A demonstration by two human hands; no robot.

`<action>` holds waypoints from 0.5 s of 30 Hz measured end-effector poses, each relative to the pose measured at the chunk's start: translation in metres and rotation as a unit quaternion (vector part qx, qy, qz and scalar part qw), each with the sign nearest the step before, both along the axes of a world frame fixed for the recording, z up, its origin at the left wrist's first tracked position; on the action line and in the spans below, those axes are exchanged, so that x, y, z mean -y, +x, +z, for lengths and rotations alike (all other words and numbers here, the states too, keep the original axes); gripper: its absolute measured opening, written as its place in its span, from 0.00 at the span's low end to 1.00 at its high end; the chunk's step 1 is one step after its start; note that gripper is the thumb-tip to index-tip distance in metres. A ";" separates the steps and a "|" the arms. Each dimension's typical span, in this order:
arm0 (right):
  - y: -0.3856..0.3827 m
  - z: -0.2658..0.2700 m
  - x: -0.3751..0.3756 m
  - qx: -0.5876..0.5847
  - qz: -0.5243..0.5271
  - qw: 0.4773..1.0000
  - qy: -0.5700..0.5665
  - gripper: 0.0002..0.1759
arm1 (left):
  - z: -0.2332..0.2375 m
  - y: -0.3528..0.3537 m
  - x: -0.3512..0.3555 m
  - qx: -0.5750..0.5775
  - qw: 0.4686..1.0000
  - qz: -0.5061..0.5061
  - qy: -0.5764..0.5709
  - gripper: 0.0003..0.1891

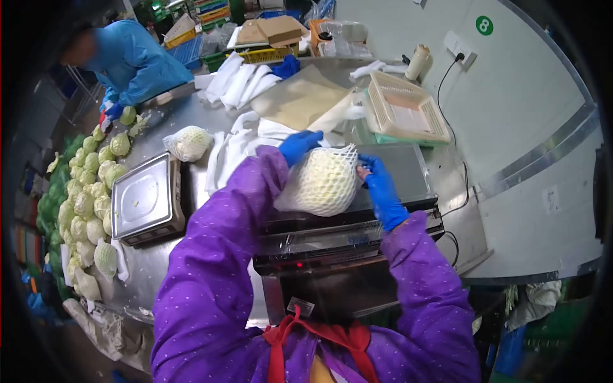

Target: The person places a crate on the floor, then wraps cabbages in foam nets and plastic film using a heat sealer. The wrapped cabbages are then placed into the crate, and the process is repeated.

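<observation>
A pale cabbage (324, 182) in a white foam net sits on the dark wrapping machine (399, 172), between my hands. Clear plastic film shows around its lower left side. My left hand (300, 147), in a blue glove, is at the cabbage's upper left, its fingers stretched out along the top edge. On the right side, my right hand (382, 191), also blue-gloved, has its fingers bent in close to the net. Bare fingertips show through that glove. Whether film is pinched in them is too small to tell.
To the left stand a weighing scale (143, 199), another netted cabbage (190, 143) and a heap of cabbages (86, 204). White foam nets (233, 153) lie behind. A cream basket (408, 108) is at back right, near a hanging cable (450, 134). A person in blue (137, 60) works at far left.
</observation>
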State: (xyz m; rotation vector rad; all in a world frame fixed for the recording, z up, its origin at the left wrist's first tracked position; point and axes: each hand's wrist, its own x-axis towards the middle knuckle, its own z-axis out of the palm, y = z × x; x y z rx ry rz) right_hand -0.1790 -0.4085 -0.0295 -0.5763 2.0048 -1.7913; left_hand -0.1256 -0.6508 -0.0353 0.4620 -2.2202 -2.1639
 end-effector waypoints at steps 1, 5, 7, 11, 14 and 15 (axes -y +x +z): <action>-0.002 0.010 -0.012 0.031 0.025 0.998 -0.056 0.17 | 0.041 0.023 -0.013 0.058 0.996 0.061 -0.013 0.21; -0.008 0.052 -0.090 -0.363 0.153 0.913 0.105 0.26 | 0.067 0.118 0.009 -0.097 0.980 0.045 -0.170 0.16; -0.019 0.061 -0.127 -0.555 0.284 0.748 0.226 0.33 | 0.067 0.176 0.006 -0.106 0.946 0.066 -0.300 0.11; -0.017 0.074 -0.139 -0.599 0.440 0.561 0.365 0.36 | 0.061 0.230 -0.010 -0.109 0.758 -0.172 -0.620 0.16; -0.028 0.043 -0.127 -0.618 0.470 0.550 0.309 0.32 | 0.036 0.222 -0.018 -0.061 0.681 -0.301 -0.664 0.24; -0.027 0.035 -0.120 -0.592 0.479 0.578 0.293 0.28 | 0.041 0.216 -0.022 -0.062 0.666 -0.309 -0.676 0.23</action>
